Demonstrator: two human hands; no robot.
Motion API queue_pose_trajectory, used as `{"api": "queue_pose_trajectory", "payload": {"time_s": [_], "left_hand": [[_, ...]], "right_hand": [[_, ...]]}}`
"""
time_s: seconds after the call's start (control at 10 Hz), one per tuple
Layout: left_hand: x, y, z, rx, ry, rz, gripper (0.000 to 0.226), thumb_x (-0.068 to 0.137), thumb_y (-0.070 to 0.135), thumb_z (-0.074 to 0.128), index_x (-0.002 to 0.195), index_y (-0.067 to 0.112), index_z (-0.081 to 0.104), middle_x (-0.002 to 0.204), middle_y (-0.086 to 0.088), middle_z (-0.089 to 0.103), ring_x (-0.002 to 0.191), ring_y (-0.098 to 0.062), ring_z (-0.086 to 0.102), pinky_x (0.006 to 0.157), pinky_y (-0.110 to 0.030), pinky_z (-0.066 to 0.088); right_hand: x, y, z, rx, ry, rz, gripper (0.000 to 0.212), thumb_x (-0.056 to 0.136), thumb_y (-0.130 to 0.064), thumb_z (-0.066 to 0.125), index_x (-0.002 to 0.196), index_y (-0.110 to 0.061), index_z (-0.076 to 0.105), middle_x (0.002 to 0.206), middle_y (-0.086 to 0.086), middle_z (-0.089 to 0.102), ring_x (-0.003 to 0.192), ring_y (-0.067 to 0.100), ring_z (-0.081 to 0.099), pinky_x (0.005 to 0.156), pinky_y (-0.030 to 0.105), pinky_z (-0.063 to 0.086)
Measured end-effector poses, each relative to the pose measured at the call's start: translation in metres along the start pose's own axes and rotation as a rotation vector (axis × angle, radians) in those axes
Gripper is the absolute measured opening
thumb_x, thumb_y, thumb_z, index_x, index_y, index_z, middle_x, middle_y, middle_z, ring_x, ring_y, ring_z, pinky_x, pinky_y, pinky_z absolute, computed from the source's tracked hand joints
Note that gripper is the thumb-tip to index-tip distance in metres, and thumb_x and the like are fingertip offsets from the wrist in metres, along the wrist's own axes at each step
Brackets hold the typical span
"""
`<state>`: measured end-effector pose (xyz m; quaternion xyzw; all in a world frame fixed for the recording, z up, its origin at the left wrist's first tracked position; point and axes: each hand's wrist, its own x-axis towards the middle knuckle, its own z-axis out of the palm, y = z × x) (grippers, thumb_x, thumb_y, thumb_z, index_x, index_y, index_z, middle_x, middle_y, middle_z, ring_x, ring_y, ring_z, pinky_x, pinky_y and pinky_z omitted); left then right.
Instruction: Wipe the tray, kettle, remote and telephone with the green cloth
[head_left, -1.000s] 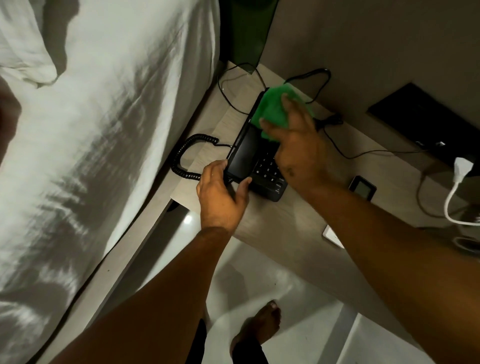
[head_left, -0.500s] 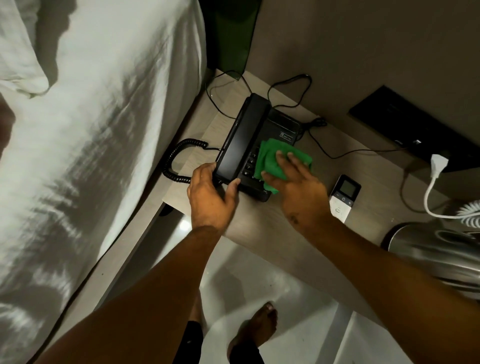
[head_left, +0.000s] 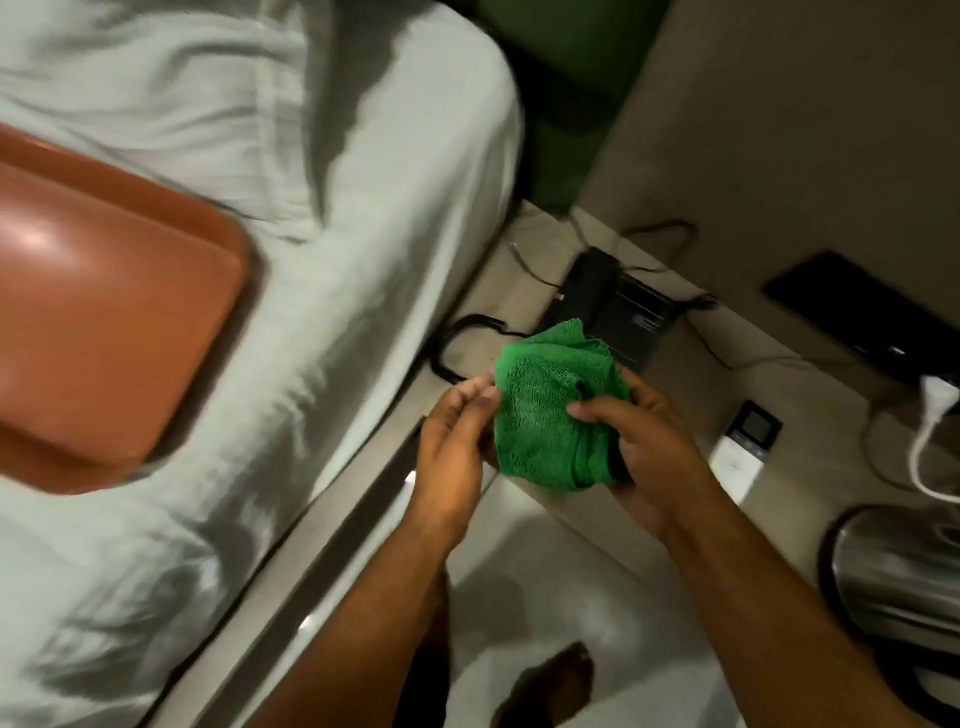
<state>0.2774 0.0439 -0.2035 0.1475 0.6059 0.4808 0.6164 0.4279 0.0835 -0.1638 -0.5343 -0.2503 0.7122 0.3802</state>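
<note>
1. No words readable: small pale print on the black telephone (head_left: 618, 312), too blurry to make out.
2. Green cloth (head_left: 558, 410) bunched up, bumpy and knitted-looking, held above the near edge of the pale side table (head_left: 810, 395).
3. Right hand (head_left: 649, 447) wrapped around the cloth, thumb pressed on top.
4. Left hand (head_left: 457, 441) half open, fingertips touching the cloth's left edge.
5. Telephone flat on the table just behind the cloth, curly cord beside it.
6. White remote (head_left: 743, 447) to the right, apart from the hands.
7. Shiny metal kettle (head_left: 893, 571) at the right edge.
8. Smooth orange-brown tray (head_left: 104, 332), round corners, on the crumpled white bed (head_left: 332, 291).
</note>
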Motion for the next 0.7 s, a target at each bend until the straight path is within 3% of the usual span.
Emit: {"api": "queue_pose_trajectory", "payload": {"time_s": [0.1, 0.2, 0.3, 0.4, 0.5, 0.6, 0.7], "left_hand": [[-0.029, 0.069, -0.053, -0.024, 0.114, 0.196, 0.047, 0.078, 0.008, 0.067, 0.124, 0.001, 0.059, 0.114, -0.027, 0.072, 0.098, -0.033, 0.071, 0.089, -0.048, 0.058], [-0.037, 0.106, -0.098, -0.002, 0.255, 0.306, 0.052, 0.076, 0.003, 0.07, 0.125, -0.004, 0.056, 0.112, -0.029, 0.072, 0.097, -0.033, 0.071, 0.088, -0.049, 0.059], [-0.04, 0.149, -0.169, 0.074, 0.471, 0.324, 0.043, 0.083, 0.006, 0.075, 0.122, -0.003, 0.062, 0.109, -0.022, 0.077, 0.101, -0.037, 0.075, 0.087, -0.047, 0.063], [-0.033, 0.169, -0.213, 0.33, 0.684, 0.269, 0.044, 0.076, 0.032, 0.079, 0.11, 0.005, 0.071, 0.102, -0.014, 0.079, 0.094, -0.03, 0.077, 0.085, -0.047, 0.063], [-0.023, 0.174, -0.224, 0.581, 0.683, 0.17, 0.042, 0.078, 0.042, 0.08, 0.1, 0.008, 0.074, 0.097, -0.015, 0.079, 0.093, -0.03, 0.076, 0.083, -0.045, 0.062], [-0.011, 0.189, -0.224, 0.934, 0.681, 0.034, 0.058, 0.072, 0.06, 0.08, 0.092, 0.008, 0.065, 0.082, -0.007, 0.069, 0.086, -0.03, 0.07, 0.061, -0.035, 0.052], [-0.013, 0.19, -0.212, 1.096, 0.756, 0.133, 0.07, 0.069, 0.06, 0.082, 0.105, 0.007, 0.054, 0.091, -0.01, 0.064, 0.086, -0.032, 0.064, 0.065, -0.035, 0.047]], "right_hand": [[0.006, -0.011, 0.089, -0.055, -0.221, -0.006, 0.027, 0.079, 0.002, 0.066, 0.1, -0.014, 0.072, 0.095, 0.01, 0.075, 0.088, 0.025, 0.071, 0.067, 0.033, 0.059], [0.019, -0.017, 0.15, -0.375, -0.23, -0.155, 0.02, 0.074, -0.008, 0.075, 0.093, -0.014, 0.073, 0.088, 0.008, 0.076, 0.082, 0.024, 0.072, 0.071, 0.041, 0.06], [0.034, -0.008, 0.245, -0.786, -0.251, -0.418, 0.04, 0.06, -0.034, 0.084, 0.094, -0.018, 0.07, 0.087, -0.004, 0.073, 0.081, 0.015, 0.07, 0.077, 0.028, 0.057], [0.048, 0.012, 0.31, -0.984, -0.23, -0.605, 0.048, 0.056, -0.04, 0.084, 0.097, -0.021, 0.067, 0.088, -0.007, 0.071, 0.083, 0.011, 0.067, 0.074, 0.021, 0.051], [0.061, 0.024, 0.328, -1.194, -0.23, -0.587, 0.05, 0.06, -0.039, 0.083, 0.102, -0.018, 0.066, 0.096, 0.001, 0.072, 0.09, 0.021, 0.068, 0.079, 0.03, 0.053], [0.068, 0.024, 0.323, -1.267, -0.248, -0.526, 0.047, 0.069, -0.031, 0.08, 0.109, -0.014, 0.063, 0.104, 0.009, 0.071, 0.098, 0.028, 0.065, 0.086, 0.036, 0.053], [0.054, 0.023, 0.304, -1.198, -0.249, -0.621, 0.046, 0.074, -0.027, 0.076, 0.114, -0.012, 0.059, 0.112, 0.011, 0.068, 0.104, 0.03, 0.062, 0.09, 0.041, 0.052]]}}
